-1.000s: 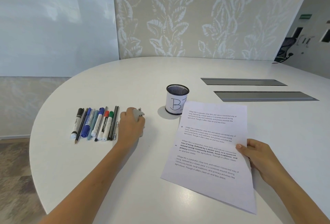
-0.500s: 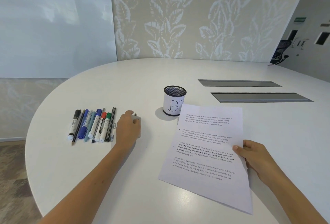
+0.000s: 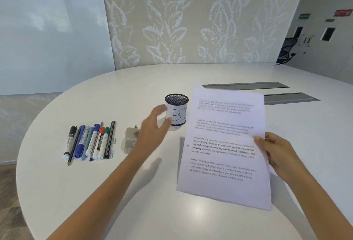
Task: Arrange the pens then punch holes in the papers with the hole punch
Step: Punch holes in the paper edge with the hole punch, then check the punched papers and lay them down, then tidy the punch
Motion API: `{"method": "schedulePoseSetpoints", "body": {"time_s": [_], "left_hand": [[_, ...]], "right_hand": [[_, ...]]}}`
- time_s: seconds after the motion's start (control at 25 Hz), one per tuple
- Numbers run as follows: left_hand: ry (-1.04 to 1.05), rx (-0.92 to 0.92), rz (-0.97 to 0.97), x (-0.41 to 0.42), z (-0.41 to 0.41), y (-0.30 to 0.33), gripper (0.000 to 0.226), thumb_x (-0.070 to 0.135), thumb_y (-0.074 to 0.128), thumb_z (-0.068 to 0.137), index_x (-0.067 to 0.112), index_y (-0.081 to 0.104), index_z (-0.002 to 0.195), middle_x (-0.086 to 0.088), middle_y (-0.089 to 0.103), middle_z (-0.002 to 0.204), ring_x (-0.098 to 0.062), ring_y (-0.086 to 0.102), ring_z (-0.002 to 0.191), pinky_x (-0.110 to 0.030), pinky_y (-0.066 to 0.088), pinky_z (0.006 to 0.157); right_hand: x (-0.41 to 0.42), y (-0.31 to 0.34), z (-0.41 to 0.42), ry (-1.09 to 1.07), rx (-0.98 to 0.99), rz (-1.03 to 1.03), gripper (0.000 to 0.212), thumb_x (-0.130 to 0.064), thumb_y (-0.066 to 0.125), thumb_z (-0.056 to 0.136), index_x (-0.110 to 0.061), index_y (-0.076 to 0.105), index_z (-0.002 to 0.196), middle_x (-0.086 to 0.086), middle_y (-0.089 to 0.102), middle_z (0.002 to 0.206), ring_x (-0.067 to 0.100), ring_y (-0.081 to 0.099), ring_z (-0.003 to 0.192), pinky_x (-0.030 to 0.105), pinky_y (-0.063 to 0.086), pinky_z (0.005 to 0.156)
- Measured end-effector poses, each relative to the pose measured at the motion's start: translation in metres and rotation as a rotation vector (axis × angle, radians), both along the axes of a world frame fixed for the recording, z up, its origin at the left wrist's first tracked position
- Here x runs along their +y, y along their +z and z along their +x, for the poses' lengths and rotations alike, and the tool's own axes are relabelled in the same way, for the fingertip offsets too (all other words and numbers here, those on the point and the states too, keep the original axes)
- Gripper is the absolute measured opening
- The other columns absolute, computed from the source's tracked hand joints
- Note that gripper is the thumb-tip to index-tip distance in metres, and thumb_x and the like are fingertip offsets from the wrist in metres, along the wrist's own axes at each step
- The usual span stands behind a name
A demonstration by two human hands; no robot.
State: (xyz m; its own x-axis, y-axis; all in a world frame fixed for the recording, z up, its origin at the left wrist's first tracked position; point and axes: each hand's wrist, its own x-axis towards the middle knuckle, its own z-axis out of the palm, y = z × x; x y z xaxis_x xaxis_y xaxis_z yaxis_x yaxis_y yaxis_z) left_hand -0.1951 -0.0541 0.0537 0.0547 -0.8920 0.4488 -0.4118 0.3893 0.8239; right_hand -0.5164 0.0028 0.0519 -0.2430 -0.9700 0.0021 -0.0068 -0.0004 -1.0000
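The white tabletop (image 3: 95,192) runs out of view at the bottom and right. The papers (image 3: 225,144) are raised above it in the right hand (image 3: 275,150), whose grip is closed on their right edge; the upper text lines are blurred, and how many sheets there are cannot be told. They cover the right side of the mesh pen cup (image 3: 176,109) and cut off its handwritten label after "B". The cup's inside looks dark, and any contents cannot be made out. The left hand (image 3: 154,129) hovers blurred just left of the cup, fingers spread, holding nothing, its wrist hiding part of the hole punch (image 3: 130,140). The pens (image 3: 89,142) lie side by side in a row left of the punch.
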Motion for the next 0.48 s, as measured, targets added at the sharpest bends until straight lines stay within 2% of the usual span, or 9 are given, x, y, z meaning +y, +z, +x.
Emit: {"method": "schedulePoseSetpoints", "body": {"time_s": [0.08,0.12,0.16,0.2,0.24,0.32,0.36,0.4,0.48], "left_hand": [[-0.297,0.272,0.318,0.001,-0.028,0.017,0.054,0.033,0.062,0.085,0.016,0.046,0.133,0.004,0.063,0.121,-0.01,0.06,0.106,-0.032,0.047,0.093],[-0.438,0.353,0.433,0.001,-0.041,0.025,0.052,0.032,0.06,0.085,0.015,0.048,0.133,0.001,0.064,0.12,-0.013,0.062,0.101,-0.031,0.05,0.088],[-0.564,0.359,0.482,0.004,-0.055,0.034,0.04,0.028,0.056,0.09,0.014,0.055,0.127,-0.003,0.067,0.117,-0.016,0.063,0.098,-0.032,0.052,0.085],[-0.65,0.368,0.499,0.007,-0.068,0.042,0.026,0.021,0.05,0.095,0.016,0.065,0.115,-0.003,0.071,0.11,-0.016,0.066,0.092,-0.031,0.055,0.081],[-0.66,0.402,0.516,0.01,-0.079,0.05,0.029,0.016,0.043,0.098,0.018,0.072,0.096,0.0,0.075,0.094,-0.012,0.069,0.081,-0.027,0.058,0.072],[-0.716,0.619,0.528,0.014,-0.096,0.064,0.053,0.018,0.036,0.1,0.017,0.069,0.058,0.004,0.069,0.058,-0.008,0.064,0.052,-0.019,0.052,0.051],[-0.745,0.708,0.532,0.009,-0.104,0.065,0.058,0.027,0.035,0.1,0.018,0.068,0.053,0.004,0.067,0.055,-0.01,0.063,0.05,-0.019,0.05,0.052],[-0.759,0.789,0.53,0.003,-0.112,0.068,0.058,0.041,0.033,0.098,0.02,0.072,0.06,0.001,0.071,0.064,-0.014,0.067,0.058,-0.024,0.051,0.059],[-0.798,0.927,0.505,0.0,-0.118,0.077,0.069,0.067,0.025,0.089,0.02,0.075,0.098,-0.008,0.074,0.103,-0.024,0.07,0.094,-0.039,0.051,0.084]], "right_hand": [[0.007,0.019,-0.006,-0.031,-0.043,-0.089,0.018,-0.025,0.069,0.078,-0.017,0.071,0.095,0.002,0.076,0.089,0.019,0.069,0.075,0.038,0.055,0.074],[0.011,0.029,-0.007,-0.038,-0.058,-0.138,0.025,-0.033,0.072,0.07,-0.02,0.072,0.091,-0.001,0.076,0.087,0.018,0.068,0.075,0.035,0.054,0.073],[0.015,0.039,-0.009,-0.036,-0.074,-0.187,0.029,-0.038,0.072,0.065,-0.021,0.072,0.088,-0.003,0.075,0.085,0.017,0.068,0.074,0.032,0.055,0.069],[0.019,0.048,-0.01,-0.024,-0.092,-0.232,0.029,-0.039,0.071,0.063,-0.021,0.071,0.086,-0.004,0.075,0.083,0.015,0.068,0.072,0.028,0.056,0.065],[0.022,0.057,-0.01,-0.012,-0.105,-0.268,0.027,-0.038,0.071,0.065,-0.02,0.071,0.085,-0.004,0.075,0.081,0.014,0.068,0.07,0.026,0.056,0.063],[0.027,0.072,-0.012,-0.013,-0.108,-0.326,0.026,-0.037,0.07,0.069,-0.017,0.07,0.085,-0.003,0.074,0.08,0.015,0.066,0.069,0.026,0.055,0.062],[0.028,0.078,-0.015,-0.028,-0.103,-0.349,0.022,-0.034,0.069,0.073,-0.015,0.07,0.085,-0.002,0.073,0.08,0.015,0.066,0.069,0.027,0.055,0.062],[0.028,0.084,-0.018,-0.049,-0.105,-0.365,0.017,-0.03,0.067,0.078,-0.014,0.07,0.084,-0.001,0.073,0.08,0.015,0.066,0.069,0.027,0.055,0.062],[0.026,0.094,-0.024,-0.1,-0.124,-0.393,0.011,-0.024,0.065,0.084,-0.014,0.069,0.083,-0.003,0.073,0.077,0.015,0.066,0.069,0.027,0.057,0.064]]}}
